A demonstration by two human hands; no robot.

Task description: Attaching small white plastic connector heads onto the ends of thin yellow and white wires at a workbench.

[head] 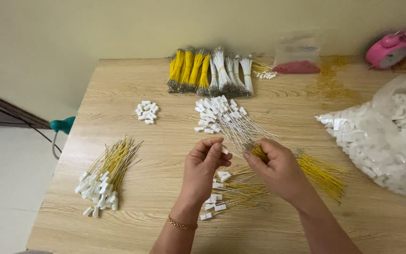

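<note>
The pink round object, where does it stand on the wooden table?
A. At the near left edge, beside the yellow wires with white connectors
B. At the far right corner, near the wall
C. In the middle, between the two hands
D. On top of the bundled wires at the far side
B: the pink round object stands at the far right corner of the wooden table, close to the wall, far from both hands.

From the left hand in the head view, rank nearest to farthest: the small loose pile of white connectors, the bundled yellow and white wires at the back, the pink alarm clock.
From the left hand:
1. Small pile of white connectors, up and to the left on the table.
2. Bundled wires, along the back edge, ahead.
3. Pink alarm clock, far back right corner.
</note>
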